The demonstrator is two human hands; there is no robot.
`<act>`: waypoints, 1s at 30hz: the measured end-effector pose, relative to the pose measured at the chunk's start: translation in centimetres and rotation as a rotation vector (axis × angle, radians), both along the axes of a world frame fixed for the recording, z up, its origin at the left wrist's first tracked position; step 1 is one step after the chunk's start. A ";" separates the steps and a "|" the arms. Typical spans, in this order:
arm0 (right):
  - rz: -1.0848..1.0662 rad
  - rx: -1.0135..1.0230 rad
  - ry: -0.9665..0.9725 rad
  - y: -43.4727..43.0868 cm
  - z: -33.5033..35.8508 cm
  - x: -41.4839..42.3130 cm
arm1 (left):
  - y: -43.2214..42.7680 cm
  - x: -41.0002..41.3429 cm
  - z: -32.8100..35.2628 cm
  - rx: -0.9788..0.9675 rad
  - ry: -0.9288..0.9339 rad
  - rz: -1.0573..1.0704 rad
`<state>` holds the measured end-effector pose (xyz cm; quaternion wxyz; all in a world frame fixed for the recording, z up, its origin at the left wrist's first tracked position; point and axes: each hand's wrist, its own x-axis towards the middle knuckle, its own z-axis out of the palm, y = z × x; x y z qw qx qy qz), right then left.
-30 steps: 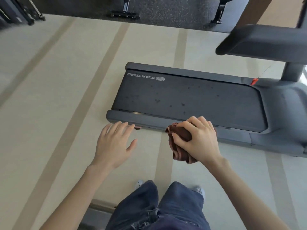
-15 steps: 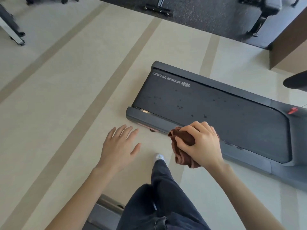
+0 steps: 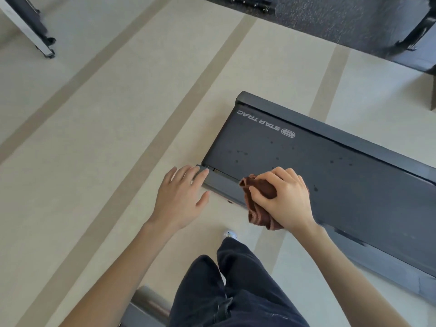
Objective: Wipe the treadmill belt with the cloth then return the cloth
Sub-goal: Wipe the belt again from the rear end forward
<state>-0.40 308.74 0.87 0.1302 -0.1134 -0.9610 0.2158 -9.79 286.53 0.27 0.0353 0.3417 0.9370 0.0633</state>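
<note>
The dark treadmill belt [image 3: 306,161], speckled with small dark spots and marked STAR TRAC, runs from the centre toward the right edge. My right hand [image 3: 285,197] grips a bunched brown cloth [image 3: 257,208] over the near side rail, at the belt's edge. My left hand [image 3: 181,197] is spread flat with straight fingers, its fingertips over the rear corner of the near side rail [image 3: 224,187].
Beige floor with tan stripes surrounds the treadmill. A dark rubber mat [image 3: 330,17] with machine legs lies at the top. A wheeled frame leg [image 3: 35,36] stands top left. A grey metal part [image 3: 148,308] sits beside my dark-trousered legs [image 3: 231,291].
The view has swung left and closer to the treadmill's rear end. My left hand has moved forward onto the rear corner. My right hand with the cloth has shifted slightly onto the rail.
</note>
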 end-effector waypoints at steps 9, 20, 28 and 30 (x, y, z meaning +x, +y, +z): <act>-0.016 -0.022 -0.062 0.9 -2.2 -9.1 | 0.8 -11.4 -1.2 0.091 0.016 0.013; -0.325 -0.210 -0.192 -1.7 -11.0 -21.6 | -2.3 -25.5 -11.3 -0.025 -0.135 -0.166; -0.511 -0.410 -0.400 -1.5 -29.8 -28.1 | 0.1 -30.4 -28.6 -0.086 -0.259 -0.205; -0.468 -0.312 -0.410 -1.0 -36.1 -29.7 | 1.8 -31.0 -34.8 -0.097 -0.272 -0.225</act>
